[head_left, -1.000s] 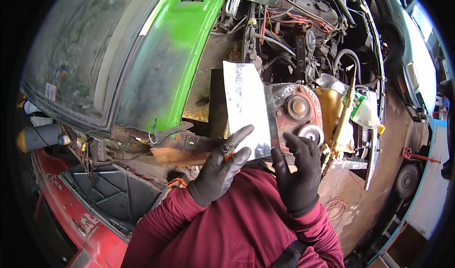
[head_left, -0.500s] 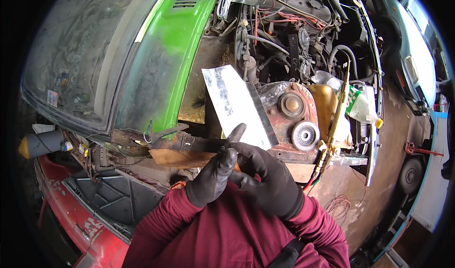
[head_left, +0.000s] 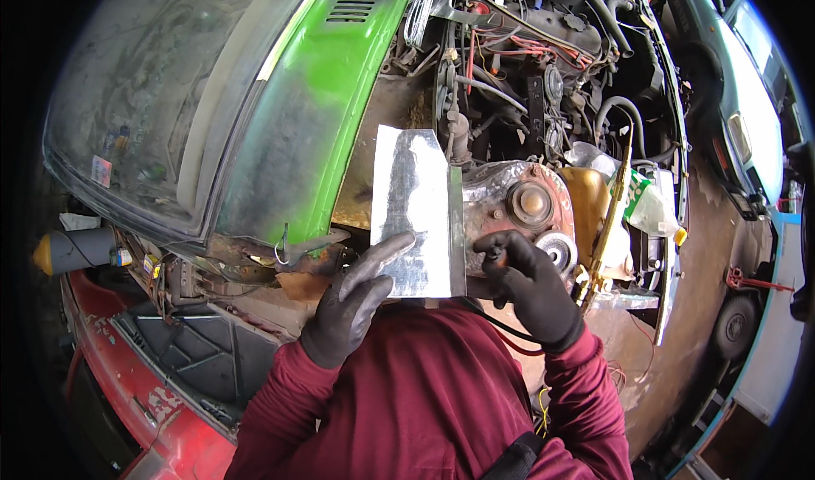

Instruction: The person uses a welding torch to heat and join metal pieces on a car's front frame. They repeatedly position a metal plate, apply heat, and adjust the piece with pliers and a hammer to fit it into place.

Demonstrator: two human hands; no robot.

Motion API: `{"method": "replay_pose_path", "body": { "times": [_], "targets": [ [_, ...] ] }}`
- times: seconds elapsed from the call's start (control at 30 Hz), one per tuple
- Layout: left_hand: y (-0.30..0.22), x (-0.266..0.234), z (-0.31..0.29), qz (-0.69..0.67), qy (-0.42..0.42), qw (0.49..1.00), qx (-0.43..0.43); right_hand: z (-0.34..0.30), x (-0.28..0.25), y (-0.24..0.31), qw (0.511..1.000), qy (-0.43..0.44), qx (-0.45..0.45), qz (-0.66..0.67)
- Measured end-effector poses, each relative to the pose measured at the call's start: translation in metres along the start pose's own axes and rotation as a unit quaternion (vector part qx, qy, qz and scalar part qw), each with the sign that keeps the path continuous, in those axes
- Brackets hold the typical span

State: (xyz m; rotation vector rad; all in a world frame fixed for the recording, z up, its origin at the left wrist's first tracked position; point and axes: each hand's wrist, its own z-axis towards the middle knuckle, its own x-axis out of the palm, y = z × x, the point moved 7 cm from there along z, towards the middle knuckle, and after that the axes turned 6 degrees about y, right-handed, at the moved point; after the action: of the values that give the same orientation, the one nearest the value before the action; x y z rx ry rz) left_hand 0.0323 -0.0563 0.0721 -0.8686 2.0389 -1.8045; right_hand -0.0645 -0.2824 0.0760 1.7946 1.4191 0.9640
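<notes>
- Since the frame just before, the left hand (head_left: 352,306) and the right hand (head_left: 539,293) had moved apart, where they had been together.
- The shiny metal sheet (head_left: 416,191) had turned from a slant to nearly straight, its lower edge closer to the person.
- The left hand was unclenched, its fingers laid along the lower left part of the sheet.
- The right hand was curled near the sheet's folded right edge; whether it gripped something small, I could not tell.
- The sheet was in front of the person's body, to the left of a reddish housing (head_left: 556,187) with a round pulley (head_left: 531,204).
- A brass torch (head_left: 613,217) leaned beside a plastic bottle (head_left: 654,213), and above was the uncovered engine (head_left: 560,26).
- The green body panel (head_left: 340,98) had dark, dull patches.
- Around were a red vehicle (head_left: 161,416), a pale blue vehicle (head_left: 755,140) and a worn, brownish floor (head_left: 692,263).
</notes>
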Motion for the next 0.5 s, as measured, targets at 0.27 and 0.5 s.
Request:
{"method": "replay_pose_path", "body": {
  "times": [0.27, 0.5],
  "targets": [
    [-0.001, -0.020, 0.011, -0.029, -0.091, 0.995, -0.038, 0.041, 0.046, 0.013, 0.994, -0.004, -0.050, -0.095],
    [0.003, -0.018, 0.036, 0.016, -0.129, 0.991, 0.022, 0.053, 0.045, 0.026, 0.944, -0.105, -0.106, -0.295]
  ]
}}
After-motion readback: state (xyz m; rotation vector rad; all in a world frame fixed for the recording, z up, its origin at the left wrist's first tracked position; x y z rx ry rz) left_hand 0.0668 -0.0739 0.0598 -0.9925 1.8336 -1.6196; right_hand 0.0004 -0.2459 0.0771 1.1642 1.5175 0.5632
